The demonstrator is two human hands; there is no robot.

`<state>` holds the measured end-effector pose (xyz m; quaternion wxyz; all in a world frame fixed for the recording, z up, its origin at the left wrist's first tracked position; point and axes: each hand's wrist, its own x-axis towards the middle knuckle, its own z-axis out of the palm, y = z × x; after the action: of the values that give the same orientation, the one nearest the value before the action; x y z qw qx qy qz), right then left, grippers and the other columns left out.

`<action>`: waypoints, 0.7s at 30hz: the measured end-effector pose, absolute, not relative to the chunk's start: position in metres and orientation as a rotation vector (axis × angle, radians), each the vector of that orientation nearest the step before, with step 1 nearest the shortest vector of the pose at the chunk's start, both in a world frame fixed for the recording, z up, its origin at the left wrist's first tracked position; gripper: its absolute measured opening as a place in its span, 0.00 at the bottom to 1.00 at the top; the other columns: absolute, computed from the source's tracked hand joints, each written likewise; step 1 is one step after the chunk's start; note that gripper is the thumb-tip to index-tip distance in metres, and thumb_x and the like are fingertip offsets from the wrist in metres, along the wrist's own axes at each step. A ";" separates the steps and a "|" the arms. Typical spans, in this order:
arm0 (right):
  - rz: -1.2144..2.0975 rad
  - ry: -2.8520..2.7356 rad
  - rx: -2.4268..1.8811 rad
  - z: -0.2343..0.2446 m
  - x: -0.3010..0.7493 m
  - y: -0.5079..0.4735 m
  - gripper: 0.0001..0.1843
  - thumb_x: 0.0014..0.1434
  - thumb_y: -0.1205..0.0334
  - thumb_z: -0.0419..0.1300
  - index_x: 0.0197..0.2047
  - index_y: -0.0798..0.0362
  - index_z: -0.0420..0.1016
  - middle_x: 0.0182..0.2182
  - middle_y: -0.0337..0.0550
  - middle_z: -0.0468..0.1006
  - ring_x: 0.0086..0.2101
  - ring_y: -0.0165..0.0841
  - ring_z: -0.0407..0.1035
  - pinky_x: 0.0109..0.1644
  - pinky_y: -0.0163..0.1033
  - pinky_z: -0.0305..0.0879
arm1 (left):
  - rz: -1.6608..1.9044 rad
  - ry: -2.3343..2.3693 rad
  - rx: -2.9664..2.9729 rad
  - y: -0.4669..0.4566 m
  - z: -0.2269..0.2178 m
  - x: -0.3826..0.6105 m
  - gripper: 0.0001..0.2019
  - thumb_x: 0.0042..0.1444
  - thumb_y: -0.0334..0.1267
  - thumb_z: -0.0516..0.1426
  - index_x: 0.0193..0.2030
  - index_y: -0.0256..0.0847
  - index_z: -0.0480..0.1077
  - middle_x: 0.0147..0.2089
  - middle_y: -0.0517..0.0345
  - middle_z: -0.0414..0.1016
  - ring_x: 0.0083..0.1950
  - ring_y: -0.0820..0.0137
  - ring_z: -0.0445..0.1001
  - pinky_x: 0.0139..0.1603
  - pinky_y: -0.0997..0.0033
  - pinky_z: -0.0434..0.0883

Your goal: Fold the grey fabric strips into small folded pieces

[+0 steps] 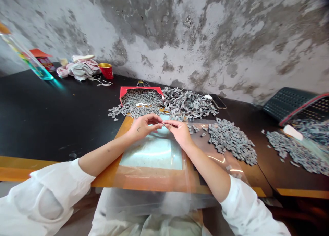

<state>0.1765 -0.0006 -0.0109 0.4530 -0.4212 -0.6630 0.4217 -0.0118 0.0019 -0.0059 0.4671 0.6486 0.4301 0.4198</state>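
Observation:
My left hand [144, 125] and my right hand [179, 130] meet fingertip to fingertip above a clear plastic sheet [154, 153] on an orange board. Both pinch a tiny grey piece [163, 124] between them. Just beyond the hands, a red box [140, 89] lies tipped over, spilling small grey pieces [138, 106]. A heap of grey strips [187, 104] lies behind my right hand. To its right sits a pile of small grey pieces [231, 140].
A black table [51, 116] with an orange front edge carries everything. At the far left stand a clear bottle [28, 58], crumpled cloth [81, 70] and a red cup [106, 70]. On the right lie dark perforated trays [290, 102] and another grey pile [295, 150]. A stained wall is behind.

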 end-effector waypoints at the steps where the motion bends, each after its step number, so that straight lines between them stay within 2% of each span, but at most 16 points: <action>1: 1.010 -1.642 -1.045 -0.010 0.176 -0.002 0.09 0.56 0.58 0.63 0.40 0.47 0.83 0.39 0.39 0.83 0.41 0.36 0.76 0.48 0.39 0.69 | 1.025 1.046 1.547 0.002 -0.006 -0.011 0.18 0.49 0.48 0.64 0.41 0.37 0.72 0.34 0.54 0.77 0.37 0.67 0.78 0.35 0.69 0.76; 8: 0.885 -1.648 -1.104 -0.006 0.174 -0.005 0.10 0.56 0.57 0.64 0.40 0.47 0.83 0.39 0.40 0.83 0.39 0.37 0.76 0.43 0.39 0.70 | 1.106 1.080 1.478 -0.002 -0.001 -0.010 0.18 0.47 0.49 0.66 0.37 0.36 0.74 0.28 0.58 0.75 0.26 0.73 0.73 0.30 0.72 0.76; 13: 0.900 -1.627 -1.130 -0.008 0.174 -0.004 0.09 0.55 0.58 0.64 0.40 0.46 0.83 0.38 0.39 0.83 0.38 0.37 0.76 0.44 0.40 0.70 | 1.089 1.111 1.583 -0.003 0.000 -0.011 0.17 0.50 0.50 0.63 0.37 0.37 0.75 0.27 0.59 0.74 0.26 0.73 0.73 0.29 0.73 0.75; 21: 0.916 -1.637 -1.126 -0.005 0.174 -0.004 0.08 0.55 0.62 0.63 0.37 0.48 0.83 0.35 0.39 0.83 0.38 0.38 0.76 0.44 0.39 0.69 | 1.007 1.081 1.712 -0.004 0.004 -0.012 0.16 0.52 0.50 0.61 0.37 0.37 0.75 0.32 0.56 0.75 0.29 0.72 0.73 0.29 0.74 0.75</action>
<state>0.1742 -0.0043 -0.0049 0.4588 -0.4573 -0.6648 0.3720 -0.0121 -0.0036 0.0038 0.4260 0.6850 0.4324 0.4029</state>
